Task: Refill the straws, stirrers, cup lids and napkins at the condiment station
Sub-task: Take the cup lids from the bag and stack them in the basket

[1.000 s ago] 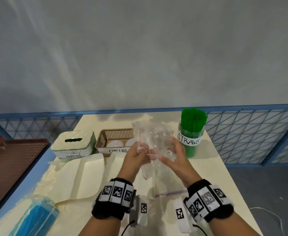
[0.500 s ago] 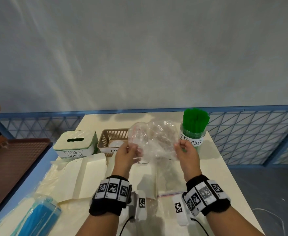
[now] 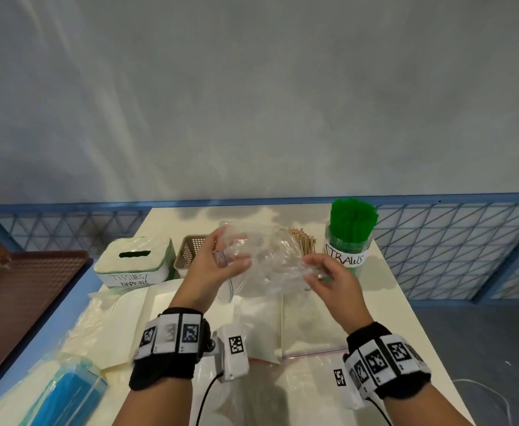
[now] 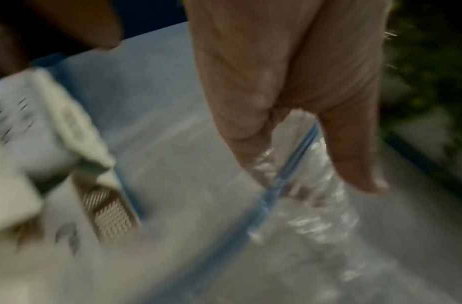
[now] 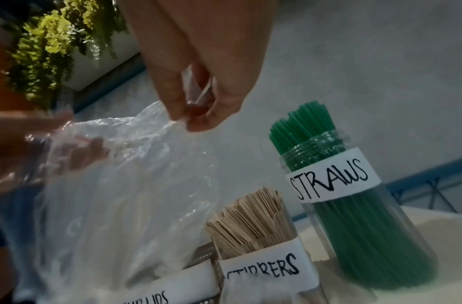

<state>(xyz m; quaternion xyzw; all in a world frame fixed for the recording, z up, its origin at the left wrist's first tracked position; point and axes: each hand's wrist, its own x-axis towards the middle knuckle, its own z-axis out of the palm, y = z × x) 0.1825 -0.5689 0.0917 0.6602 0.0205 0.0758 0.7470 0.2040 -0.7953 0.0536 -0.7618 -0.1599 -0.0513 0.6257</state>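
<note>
The clear zip bag (image 3: 270, 259) has been pulled wider and lifted over the cup-lid basket (image 3: 190, 250): left hand (image 3: 218, 262) grips its mouth, right hand (image 3: 329, 278) pinches the far edge, so lids should come out next

Handwritten black labels face me. The jar of green straws (image 5: 354, 216) at my one o'clock wears a white band reading "STRAWS". The stirrer jar (image 5: 263, 246) at twelve reads "STIRRERS", first letters blurred. The white box (image 3: 134, 262) at eleven says "TISSUES/ NAPKINS". The basket label (image 5: 157, 296) shows only "LIDS" clearly.
</note>
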